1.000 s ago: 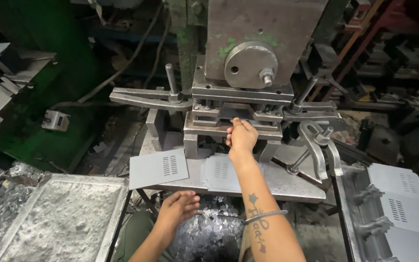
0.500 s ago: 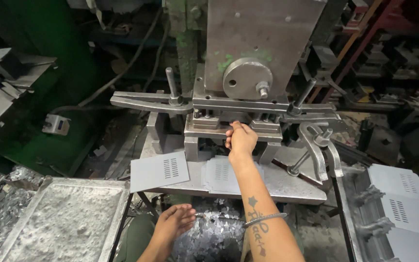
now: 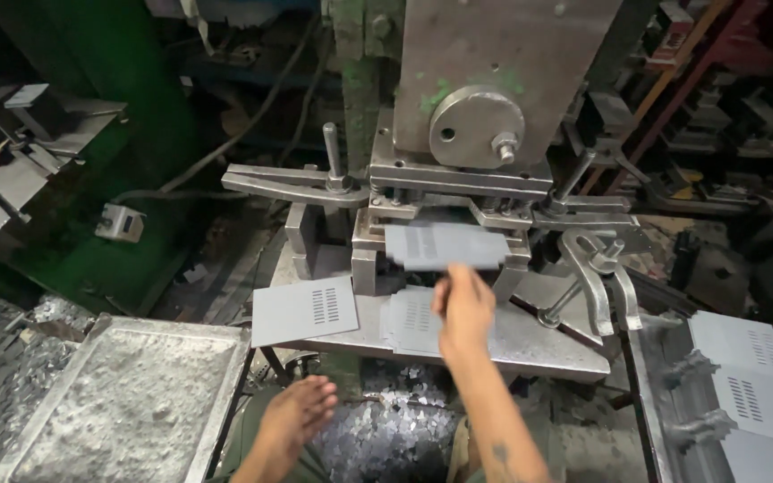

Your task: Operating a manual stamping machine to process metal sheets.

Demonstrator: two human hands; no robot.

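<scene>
At the mouth of a grey metal press (image 3: 494, 80), the right hand (image 3: 463, 307) pinches one thin grey metal sheet (image 3: 445, 246) by its lower edge, fingers closed on it, the sheet blurred and held level just in front of the die block (image 3: 369, 241). Directly under that hand, one slotted sheet (image 3: 411, 317) lies flat on the steel worktop (image 3: 530, 344). To the left of the right hand, a second slotted sheet (image 3: 304, 310) rests on the worktop's corner, overhanging its edge. The left hand (image 3: 299, 416) hangs low and nearer the camera, below the worktop, fingers loosely spread and holding nothing; it hovers over a heap of bright metal punchings (image 3: 386, 429) on the floor. The two hands are well apart, one raised and one down. Left of the left hand stands one shallow metal tray (image 3: 127, 402) filled with silvery scrap. Far to the right of the right hand, at least three more slotted sheets (image 3: 753, 376) lie stacked in a rack. A curved clamp (image 3: 597, 277) sits on the worktop just right of the raised hand. A small pale switch box (image 3: 120, 222) hangs against the green machine frame (image 3: 118, 107) on the far left.
</scene>
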